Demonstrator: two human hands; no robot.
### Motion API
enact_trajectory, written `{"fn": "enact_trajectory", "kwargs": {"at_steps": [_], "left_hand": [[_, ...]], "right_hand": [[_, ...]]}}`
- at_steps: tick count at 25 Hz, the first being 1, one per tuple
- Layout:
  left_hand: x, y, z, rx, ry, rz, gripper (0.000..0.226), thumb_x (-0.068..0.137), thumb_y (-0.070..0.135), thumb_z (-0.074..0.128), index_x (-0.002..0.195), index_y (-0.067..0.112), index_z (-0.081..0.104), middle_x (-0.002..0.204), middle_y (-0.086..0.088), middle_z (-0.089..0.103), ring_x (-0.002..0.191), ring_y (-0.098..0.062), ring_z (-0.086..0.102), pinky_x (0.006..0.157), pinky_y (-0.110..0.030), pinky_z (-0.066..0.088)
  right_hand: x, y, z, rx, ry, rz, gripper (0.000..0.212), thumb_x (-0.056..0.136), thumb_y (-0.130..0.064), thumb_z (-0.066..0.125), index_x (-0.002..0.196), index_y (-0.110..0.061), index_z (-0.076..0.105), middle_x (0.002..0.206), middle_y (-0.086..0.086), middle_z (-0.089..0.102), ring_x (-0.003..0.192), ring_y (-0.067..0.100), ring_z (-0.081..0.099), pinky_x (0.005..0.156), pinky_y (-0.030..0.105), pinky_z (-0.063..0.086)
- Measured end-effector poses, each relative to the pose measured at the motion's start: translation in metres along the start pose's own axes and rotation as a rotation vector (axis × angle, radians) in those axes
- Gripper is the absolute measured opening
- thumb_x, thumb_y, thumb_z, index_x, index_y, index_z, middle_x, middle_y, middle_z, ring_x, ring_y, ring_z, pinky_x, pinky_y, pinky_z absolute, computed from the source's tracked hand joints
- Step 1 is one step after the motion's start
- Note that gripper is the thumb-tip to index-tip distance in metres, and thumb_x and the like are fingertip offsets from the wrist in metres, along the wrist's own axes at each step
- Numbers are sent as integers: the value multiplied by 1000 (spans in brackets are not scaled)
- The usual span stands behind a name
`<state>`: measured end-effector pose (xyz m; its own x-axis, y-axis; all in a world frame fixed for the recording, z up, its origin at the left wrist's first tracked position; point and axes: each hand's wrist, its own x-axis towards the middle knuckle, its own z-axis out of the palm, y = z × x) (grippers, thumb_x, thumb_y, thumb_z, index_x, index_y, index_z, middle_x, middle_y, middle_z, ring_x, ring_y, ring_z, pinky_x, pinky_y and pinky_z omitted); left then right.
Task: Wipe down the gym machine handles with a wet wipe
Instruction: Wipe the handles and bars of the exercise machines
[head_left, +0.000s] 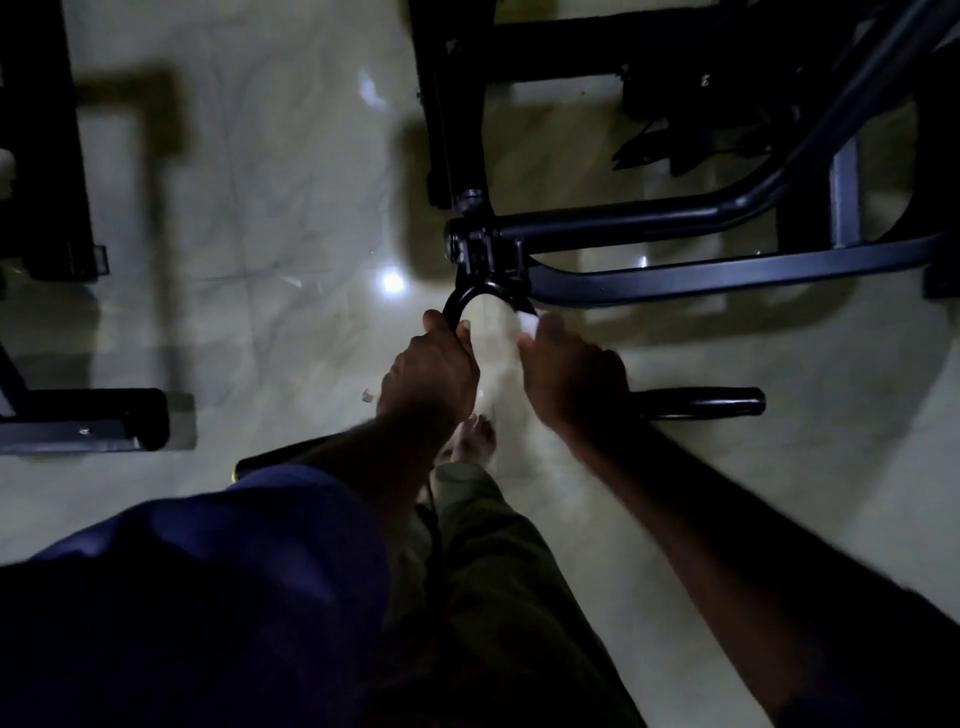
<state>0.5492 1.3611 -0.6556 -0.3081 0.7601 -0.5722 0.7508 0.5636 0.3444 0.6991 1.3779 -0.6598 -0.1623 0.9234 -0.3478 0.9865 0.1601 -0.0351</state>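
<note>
Left hand (428, 374): grip wrapped round the handle (466, 296), likely rigid, at 9 o'clock. Right hand (571, 379): grip pinching the limp wet wipe (527, 323) at 3 o'clock.

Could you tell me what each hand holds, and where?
Left hand grips the curved handle, left side; right hand holds the wet wipe against its right side.

Dark blue top (197, 571), olive-green trousers (498, 571), bare forearms (675, 499), one bare foot (475, 439)

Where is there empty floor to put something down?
Bare floor lies between the left frame and the machine's black post, and right of the black bar. It is crowded at the curved handle, where left hand and right hand with the wet wipe work.
</note>
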Motion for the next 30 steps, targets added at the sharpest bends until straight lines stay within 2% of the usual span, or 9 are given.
{"fn": "enact_trajectory", "kwargs": {"at_steps": [4,7,9,11,13,16,19,24,30], "left_hand": [[0,1,1,9,11,2,29,110,45,29,103,17,33,98,-17,68,94,-43,66,70,-40,38],[1,-2,7,25,60,22,30,110,45,30,105,16,36,101,-17,68,96,-44,67,70,-39,38],[2,-4,9,32,69,27,29,109,45,30,103,17,34,103,-17,68,98,-44,67,72,-40,38],[4,-5,9,23,50,18,29,109,45,30,102,17,32,105,-18,68,100,-44,66,72,-40,38],[6,-5,10,23,50,25,29,109,46,30,102,18,32,104,-18,68,99,-44,66,71,-40,38],[5,-1,11,67,84,31,34,109,46,29,110,13,41,106,-20,68,101,-45,66,75,-44,43],[1,3,11,135,141,29,40,110,45,30,116,8,46,105,-22,68,99,-47,67,75,-45,45],[-1,4,15,260,238,62,41,110,44,31,112,7,47,100,-22,68,93,-46,68,68,-43,38],[3,0,19,362,305,97,41,110,42,31,115,5,48,102,-24,67,91,-48,66,66,-44,36]], "right_hand": [[-49,21,-10,-178,88,-79,37,109,-40,40,109,-8,59,71,8,70,67,30,68,102,53,43],[-8,-2,7,-125,150,-36,31,103,-40,56,113,-12,66,71,3,71,62,24,70,67,36,54],[36,-20,25,-218,202,13,21,81,-41,79,87,-21,73,52,-6,58,41,11,57,40,23,36],[72,-25,39,-116,66,30,31,52,-45,87,62,-27,65,42,-11,47,31,2,45,37,16,18],[73,-20,46,-87,-30,-50,34,45,-47,85,61,-28,62,43,-12,49,31,2,45,34,14,18],[28,-6,9,-150,58,-70,19,73,-39,72,87,-26,71,56,-10,59,41,6,56,38,20,41],[-41,41,2,-215,143,-333,40,101,-29,52,129,-1,58,91,10,67,74,28,66,72,43,53],[-67,115,-34,-158,23,-582,66,106,-59,25,143,-10,50,127,10,61,110,33,59,100,50,41],[-56,68,-29,-173,-16,-360,73,104,-69,18,112,-13,64,90,11,69,82,31,65,77,42,43]]}}
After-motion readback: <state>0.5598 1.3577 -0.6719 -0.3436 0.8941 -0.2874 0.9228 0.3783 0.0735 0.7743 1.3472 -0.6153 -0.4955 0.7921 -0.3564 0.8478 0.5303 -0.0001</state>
